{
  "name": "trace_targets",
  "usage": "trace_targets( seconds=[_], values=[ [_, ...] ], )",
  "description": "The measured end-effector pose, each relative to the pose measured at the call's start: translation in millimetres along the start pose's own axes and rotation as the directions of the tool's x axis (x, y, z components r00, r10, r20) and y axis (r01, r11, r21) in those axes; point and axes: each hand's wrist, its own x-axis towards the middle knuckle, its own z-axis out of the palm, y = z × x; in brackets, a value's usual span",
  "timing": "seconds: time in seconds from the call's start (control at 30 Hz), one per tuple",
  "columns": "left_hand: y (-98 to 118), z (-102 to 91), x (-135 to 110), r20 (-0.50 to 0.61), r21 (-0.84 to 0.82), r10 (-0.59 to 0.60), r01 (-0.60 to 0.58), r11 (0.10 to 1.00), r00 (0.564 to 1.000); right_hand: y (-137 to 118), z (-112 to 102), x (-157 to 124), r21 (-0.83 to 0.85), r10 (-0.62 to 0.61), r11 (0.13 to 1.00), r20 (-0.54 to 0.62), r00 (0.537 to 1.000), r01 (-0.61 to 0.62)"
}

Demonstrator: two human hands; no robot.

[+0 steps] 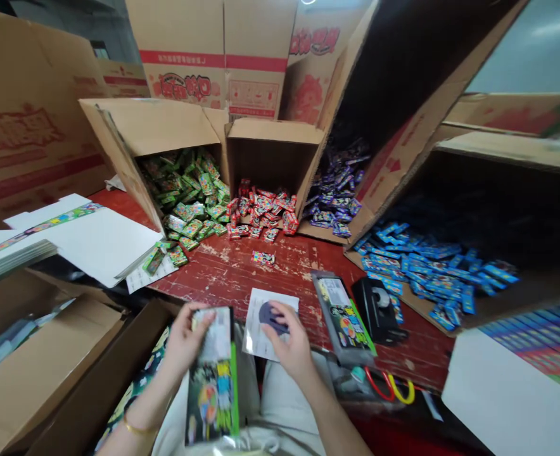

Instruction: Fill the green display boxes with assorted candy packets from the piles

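Observation:
My left hand (187, 339) grips a flat black and green printed package (213, 392) by its upper part, with a white label panel under my thumb. The package hangs upright over my lap. My right hand (292, 345) is closed on a dark purple round disc (267, 315), whose exact kind I cannot make out. Under the disc lies a white printed sheet (258, 345) at the table's near edge. To the right of that hand, a similar black and green package (344, 316) in a clear sleeve lies on the red table (218, 266).
Open cartons hold small green packets (199, 183), red packets (270, 209), purple packets (334, 190) and blue packets (427, 266). A black tape dispenser (375, 310) and red-and-yellow-handled scissors (391, 386) lie at right. White card sheets (104, 240) and an open carton (66, 361) are at left.

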Motion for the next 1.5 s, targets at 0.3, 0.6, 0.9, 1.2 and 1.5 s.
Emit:
trace_targets(
  seconds=[0.3,0.6,0.9,1.2,1.5],
  values=[
    [6.4,32.4,111.9,0.169,0.261,0.212,-0.251,0.932,0.962,35.2,-13.7,6.7,-0.279,-0.083,0.953,0.134,0.988,0.118],
    [-2.2,84.1,61.3,0.748,0.311,0.114,-0.497,0.810,0.654,50.5,-43.5,64.1,-0.065,0.074,0.993,-0.268,0.960,-0.094],
    [60.4,65.4,63.9,0.852,0.296,-0.019,-0.450,0.843,0.524,-8.3,-59.0,52.9,0.050,-0.018,0.999,0.111,0.994,0.012],
    [74.5,39.8,36.3,0.750,0.123,0.076,-0.251,0.960,0.658,-47.9,-85.0,37.5,0.129,0.161,0.971,0.265,0.951,-0.200],
    [73.7,36.8,28.6,0.676,0.154,0.068,-0.231,0.961,0.734,-52.2,-84.8,39.6,0.284,0.187,0.924,0.249,0.950,-0.256]
  ],
)
